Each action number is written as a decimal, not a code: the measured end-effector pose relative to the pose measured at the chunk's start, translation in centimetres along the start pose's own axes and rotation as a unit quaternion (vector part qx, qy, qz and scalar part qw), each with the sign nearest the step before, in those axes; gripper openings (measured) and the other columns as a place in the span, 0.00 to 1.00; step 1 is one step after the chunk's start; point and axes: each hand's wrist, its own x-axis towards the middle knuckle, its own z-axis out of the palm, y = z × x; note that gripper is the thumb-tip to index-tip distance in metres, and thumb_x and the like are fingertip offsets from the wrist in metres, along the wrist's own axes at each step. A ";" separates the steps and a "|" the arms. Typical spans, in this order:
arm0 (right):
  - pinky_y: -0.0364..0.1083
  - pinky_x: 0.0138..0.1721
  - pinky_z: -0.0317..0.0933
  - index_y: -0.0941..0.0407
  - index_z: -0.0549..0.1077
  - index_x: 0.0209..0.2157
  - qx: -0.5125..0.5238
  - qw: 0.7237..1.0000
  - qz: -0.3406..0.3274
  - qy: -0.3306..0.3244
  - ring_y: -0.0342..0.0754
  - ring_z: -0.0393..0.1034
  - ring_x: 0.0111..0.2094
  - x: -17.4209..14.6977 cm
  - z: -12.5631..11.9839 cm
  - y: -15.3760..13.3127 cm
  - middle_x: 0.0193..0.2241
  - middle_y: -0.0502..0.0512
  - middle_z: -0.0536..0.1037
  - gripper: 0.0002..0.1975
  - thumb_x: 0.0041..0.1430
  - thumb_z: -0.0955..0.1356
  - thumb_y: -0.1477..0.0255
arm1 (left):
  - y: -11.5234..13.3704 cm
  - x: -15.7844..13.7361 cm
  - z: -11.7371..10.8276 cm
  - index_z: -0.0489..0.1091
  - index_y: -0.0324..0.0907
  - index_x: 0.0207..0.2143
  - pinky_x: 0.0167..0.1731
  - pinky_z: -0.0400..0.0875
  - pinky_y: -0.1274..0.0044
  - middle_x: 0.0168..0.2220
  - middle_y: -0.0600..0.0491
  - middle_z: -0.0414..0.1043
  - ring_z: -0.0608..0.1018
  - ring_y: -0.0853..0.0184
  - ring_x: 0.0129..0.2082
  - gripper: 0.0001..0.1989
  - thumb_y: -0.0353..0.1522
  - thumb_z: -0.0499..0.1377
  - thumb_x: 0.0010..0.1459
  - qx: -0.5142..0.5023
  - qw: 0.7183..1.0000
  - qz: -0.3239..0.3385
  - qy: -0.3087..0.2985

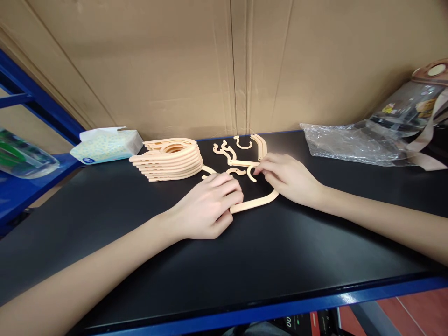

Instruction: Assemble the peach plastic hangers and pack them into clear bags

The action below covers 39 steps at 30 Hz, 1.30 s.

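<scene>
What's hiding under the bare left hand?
A curved cream plastic strip comes out from under the bare left hand, running toward the right hand, with smooth black tabletop nearby. The strip's hidden end and whatever the palm covers can't be seen.

Stacked flat plastic hangers (168, 161): even pale peach colour. Curved loose plastic hook (246, 147) and long bent plastic bar (254, 204): same peach. Flat tabletop (262, 252): black; its straight metal edge (280, 305): strong blue. Tall cardboard wall (175, 70): brown. Boxy tissue pack (108, 145): white, with speckled pale-yellow pattern, blue label. Floor tiles (420, 308): red, pale line between.
</scene>
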 end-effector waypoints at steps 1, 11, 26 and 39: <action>0.48 0.41 0.58 0.56 0.74 0.36 0.001 1.000 0.008 -0.003 0.49 0.68 0.40 0.0 0.0 0.0 0.38 0.54 0.74 0.14 0.60 0.58 0.80 | -0.1 0.0 0.1 0.65 0.39 0.34 0.43 0.64 0.68 0.41 0.47 0.69 0.68 0.58 0.45 0.09 0.22 0.49 0.53 0.009 1.000 -0.014 0.010; 0.45 0.38 0.59 0.54 0.73 0.37 -0.023 0.997 0.067 -0.022 0.45 0.70 0.37 -0.2 -0.2 -0.3 0.40 0.50 0.73 0.14 0.61 0.58 0.79 | -0.4 0.1 0.6 0.63 0.39 0.48 0.44 0.67 0.68 0.51 0.48 0.66 0.70 0.60 0.46 0.13 0.24 0.49 0.61 0.020 0.992 -0.124 0.032; 0.43 0.33 0.57 0.53 0.72 0.39 -0.043 0.995 0.082 -0.042 0.43 0.68 0.31 -0.2 -0.3 -0.7 0.41 0.48 0.73 0.13 0.62 0.57 0.76 | 0.1 0.2 0.6 0.63 0.39 0.51 0.45 0.66 0.68 0.51 0.49 0.69 0.71 0.60 0.45 0.16 0.36 0.53 0.63 -0.010 0.986 -0.163 0.042; 0.44 0.33 0.58 0.52 0.72 0.40 -0.044 0.994 0.090 -0.047 0.43 0.68 0.31 -0.2 -0.4 -0.9 0.41 0.49 0.73 0.13 0.62 0.58 0.75 | -0.1 0.2 0.9 0.68 0.40 0.47 0.40 0.67 0.72 0.42 0.51 0.71 0.72 0.64 0.38 0.12 0.32 0.54 0.62 -0.073 0.976 -0.188 0.082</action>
